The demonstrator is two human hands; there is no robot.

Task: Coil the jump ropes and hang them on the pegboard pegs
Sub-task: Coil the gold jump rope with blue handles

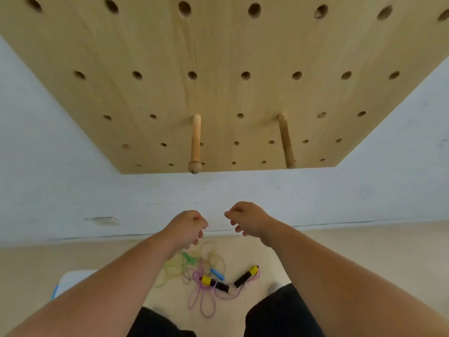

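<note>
Hovering empty with fingers curled, left hand (187, 227) and right hand (247, 218) overhang thin, tangled jump ropes (202, 291).

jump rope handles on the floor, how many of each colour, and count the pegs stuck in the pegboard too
black-and-yellow handles: 2
blue handle: 1
green handle, blurred: 1
wooden pegs: 2
total: 6
</note>
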